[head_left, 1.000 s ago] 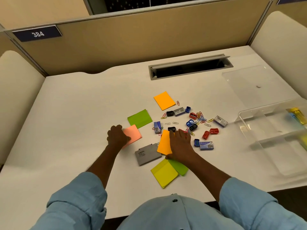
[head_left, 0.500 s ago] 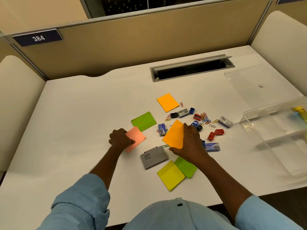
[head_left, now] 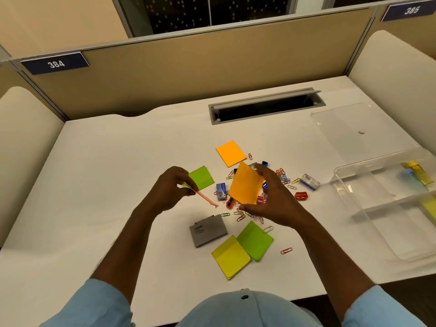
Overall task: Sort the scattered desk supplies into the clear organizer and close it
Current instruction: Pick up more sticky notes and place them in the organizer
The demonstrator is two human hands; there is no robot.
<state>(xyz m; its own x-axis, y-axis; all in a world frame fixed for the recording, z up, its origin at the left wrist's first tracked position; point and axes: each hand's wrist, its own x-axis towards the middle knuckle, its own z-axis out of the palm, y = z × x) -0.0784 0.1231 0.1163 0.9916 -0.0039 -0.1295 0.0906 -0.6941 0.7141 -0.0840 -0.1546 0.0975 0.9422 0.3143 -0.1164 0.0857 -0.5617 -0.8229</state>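
My right hand [head_left: 273,199] holds an orange sticky pad [head_left: 245,184] tilted above the desk. My left hand [head_left: 168,191] pinches a pink sticky pad [head_left: 204,197], seen edge-on, lifted off the desk. On the desk lie a second orange pad [head_left: 230,153], a green pad [head_left: 201,177], another green pad [head_left: 255,240], a yellow pad [head_left: 230,256] and a grey box [head_left: 208,230]. Coloured paper clips [head_left: 284,178], small staple boxes [head_left: 221,191] and red and blue clips are scattered around the middle. The clear organizer [head_left: 368,182] stands open at the right, with yellow items inside.
The organizer's clear lid [head_left: 349,128] lies flat behind it. A grey cable slot [head_left: 266,106] is set into the desk at the back. Beige partition walls enclose the desk on three sides. A loose red paper clip [head_left: 286,250] lies near the front.
Both hands have risen off the desk. The right hand lifted the orange pad higher and the left hand picked up the pink pad, which lay flat before.
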